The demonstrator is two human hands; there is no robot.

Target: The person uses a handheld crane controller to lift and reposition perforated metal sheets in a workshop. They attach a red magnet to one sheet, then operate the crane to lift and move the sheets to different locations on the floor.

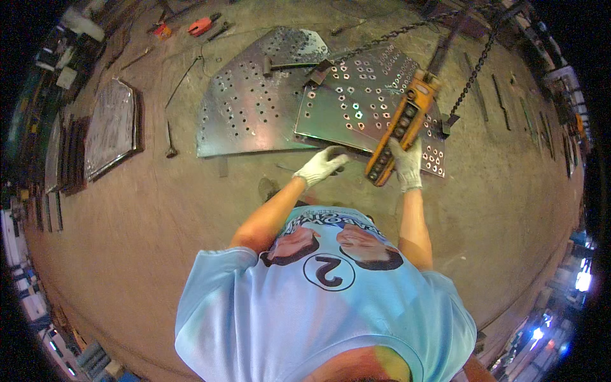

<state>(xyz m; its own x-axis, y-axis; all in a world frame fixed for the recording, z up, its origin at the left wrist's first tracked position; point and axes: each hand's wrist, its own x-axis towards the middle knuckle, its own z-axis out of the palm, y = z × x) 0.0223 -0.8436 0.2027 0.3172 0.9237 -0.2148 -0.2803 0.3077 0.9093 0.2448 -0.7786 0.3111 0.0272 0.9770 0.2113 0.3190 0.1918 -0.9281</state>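
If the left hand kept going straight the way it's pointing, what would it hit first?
Probably the near edge of the upper holed plate; the yellow control box is farther right. Height is unclear, so the left hand might pass above the edge.

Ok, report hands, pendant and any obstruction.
Right gloved hand grips yellow pendant control. Left gloved hand open, apparently empty. Pendant partly hides right perforated plate; hammer on left plate.

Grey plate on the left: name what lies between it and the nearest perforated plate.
The head view shows a long-handled tool and a thin rod between the grey plate and the perforated plate.
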